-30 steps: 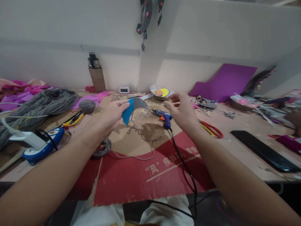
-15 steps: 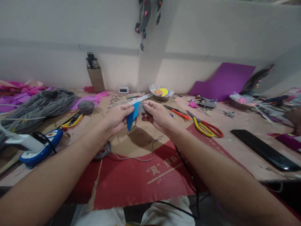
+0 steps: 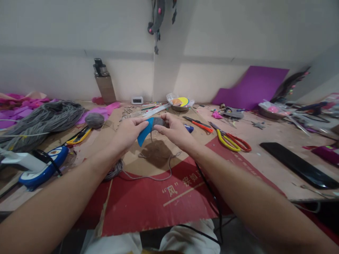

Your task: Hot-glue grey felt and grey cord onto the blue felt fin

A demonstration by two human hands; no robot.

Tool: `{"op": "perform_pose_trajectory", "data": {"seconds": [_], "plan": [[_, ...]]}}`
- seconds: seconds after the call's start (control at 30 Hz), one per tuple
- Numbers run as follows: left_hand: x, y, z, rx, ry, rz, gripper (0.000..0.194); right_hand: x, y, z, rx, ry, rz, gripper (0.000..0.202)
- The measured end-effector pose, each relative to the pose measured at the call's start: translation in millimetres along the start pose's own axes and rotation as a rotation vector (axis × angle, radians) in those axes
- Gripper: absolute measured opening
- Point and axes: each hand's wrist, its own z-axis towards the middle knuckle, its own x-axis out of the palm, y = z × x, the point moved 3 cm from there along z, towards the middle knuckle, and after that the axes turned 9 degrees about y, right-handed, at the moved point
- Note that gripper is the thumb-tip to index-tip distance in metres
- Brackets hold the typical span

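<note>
A blue piece, partly wrapped in grey yarn, is held between my two hands above the cardboard. My left hand pinches its blue part. The fingers of my right hand close round the grey-wrapped end. A short strand hangs under the piece. Grey cord curves over the red printed cardboard, running from a small grey bundle beside my left forearm. Behind my right fingers, a blue object lies partly hidden.
Orange-handled scissors, yellow-and-red-handled scissors and a black slab lie right. Grey yarn skeins, a yarn ball, a yellow cutter and a blue power strip lie left. A bowl stands behind.
The held piece has tilted, its blue tip shifting left. My right hand's fingers have moved over the grey-wrapped end. The blue object behind my right hand shows more, and the view has shifted slightly.
</note>
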Motion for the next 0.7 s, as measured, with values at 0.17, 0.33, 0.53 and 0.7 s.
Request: {"op": "perform_pose_trajectory", "data": {"seconds": [0.17, 0.33, 0.53, 0.7], "plan": [[3.9, -4.9, -3.2, 0.020, 0.018, -0.027, 0.026, -0.1, -4.0, 0.8, 0.017, -0.017, -0.032, 0.022], [9.3, -10.0, -6.6, -0.014, 0.084, -0.227, 0.026, 2.9, -2.0, -1.0, 0.068, 0.040, 0.164, 0.020], [10.3, -15.1, -8.4, 0.001, 0.093, -0.300, 0.023, 6.7, 0.3, -2.3, 0.081, 0.137, 0.438, 0.029], [10.2, -13.7, -7.8, 0.045, 0.082, -0.137, 0.025, 2.4, -2.3, -1.1, 0.093, 0.041, 0.415, 0.029]]}}
